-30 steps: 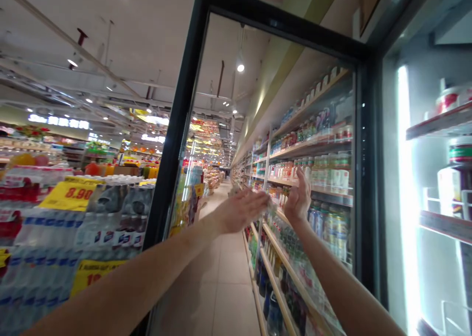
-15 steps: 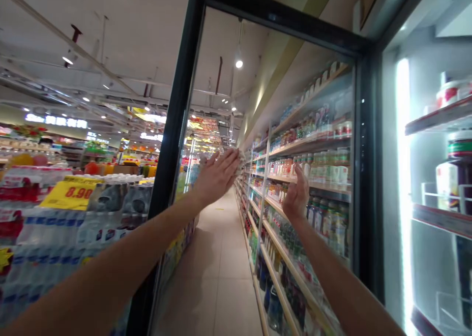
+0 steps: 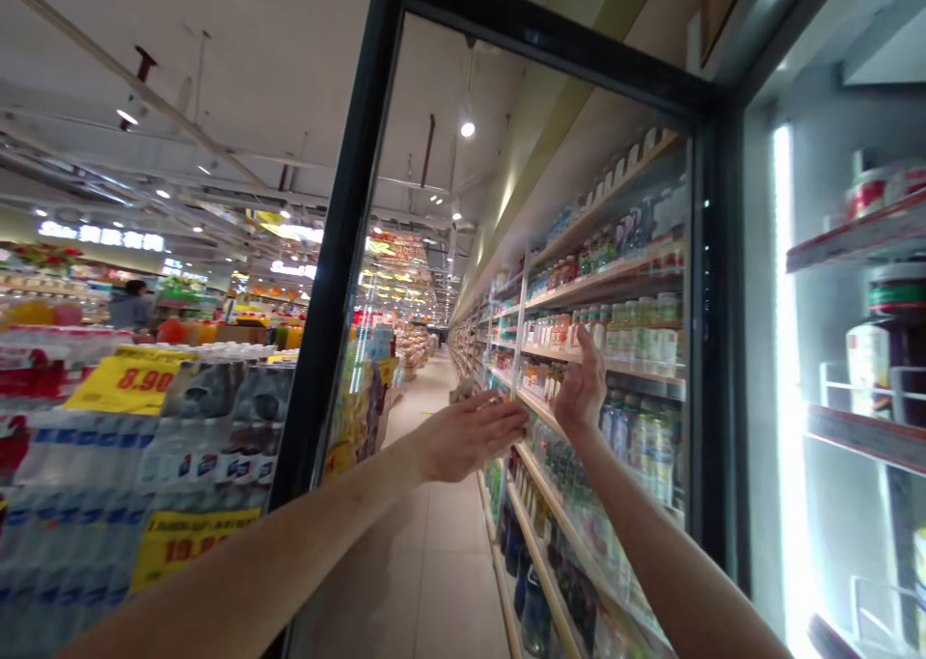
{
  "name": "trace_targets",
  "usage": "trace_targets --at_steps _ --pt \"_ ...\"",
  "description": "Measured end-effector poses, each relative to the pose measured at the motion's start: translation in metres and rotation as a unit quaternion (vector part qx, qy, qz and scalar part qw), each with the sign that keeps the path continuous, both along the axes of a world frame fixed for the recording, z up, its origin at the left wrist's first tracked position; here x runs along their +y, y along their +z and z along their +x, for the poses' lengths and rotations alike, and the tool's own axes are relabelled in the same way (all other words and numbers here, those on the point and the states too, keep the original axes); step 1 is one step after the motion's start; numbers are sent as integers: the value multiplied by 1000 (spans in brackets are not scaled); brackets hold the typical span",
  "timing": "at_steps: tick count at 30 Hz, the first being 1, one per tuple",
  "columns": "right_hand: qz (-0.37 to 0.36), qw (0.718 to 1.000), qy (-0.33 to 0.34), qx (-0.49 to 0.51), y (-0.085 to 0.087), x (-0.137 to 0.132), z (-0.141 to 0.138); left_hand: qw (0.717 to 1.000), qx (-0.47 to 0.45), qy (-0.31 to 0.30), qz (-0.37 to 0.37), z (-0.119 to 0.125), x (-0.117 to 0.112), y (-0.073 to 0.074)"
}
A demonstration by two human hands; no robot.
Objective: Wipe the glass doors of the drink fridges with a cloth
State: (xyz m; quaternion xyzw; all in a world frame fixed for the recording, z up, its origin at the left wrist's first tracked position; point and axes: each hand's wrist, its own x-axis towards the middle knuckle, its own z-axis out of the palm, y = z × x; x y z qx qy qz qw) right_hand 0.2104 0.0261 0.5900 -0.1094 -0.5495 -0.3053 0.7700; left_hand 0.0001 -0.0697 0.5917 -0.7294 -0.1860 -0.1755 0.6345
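Note:
My left hand (image 3: 474,437) lies nearly flat against the glass of an open fridge door (image 3: 705,350), fingers stretched toward the right. A pale, crumpled cloth (image 3: 465,389) pokes out above the back of this hand; most of it is hidden beneath the palm. To the right, my right hand (image 3: 581,389) is raised at the glass with its fingers pointing up and nothing visible in it. Whether it touches the pane I cannot tell. The door's black frame (image 3: 340,225) runs down to the left of both hands.
Stacked bottle packs (image 3: 94,447) with a yellow price sign (image 3: 130,381) stand left of the door. Through the glass show long bottle shelves (image 3: 571,350) and a tiled aisle floor (image 3: 441,562). The lit fridge interior (image 3: 810,350) is at the right. A person (image 3: 130,304) is far off left.
My left hand has slid down and to the right across the glass with the cloth, its fingers turning from up-right to rightward. My right hand stays in nearly the same place, its fingers less curled.

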Motion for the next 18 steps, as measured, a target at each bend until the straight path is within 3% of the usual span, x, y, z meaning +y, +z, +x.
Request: trace_targets --at_steps 2,5,7,10,12,16,18 --pt "-5 1000 0 1 -1 0 1 1000 9 17 -7 -3 -3 7" --pt "-8 1000 -2 1 -1 0 1 978 -194 57 42 -15 -11 31" --pt "-4 1000 -3 -3 -1 -1 2 963 -257 58 57 -18 -13 35" --pt "1 1000 -8 -11 -1 -2 2 996 -75 43 -2 -17 -13 21" --pt "-2 1000 -8 -9 -1 -2 2 999 3 40 -15 -18 -12 15" --pt "0 1000 -2 0 -1 1 0 981 -175 59 60 -25 -14 27" --pt "-4 1000 -3 0 -1 2 0 982 -171 62 55 -25 -15 26"
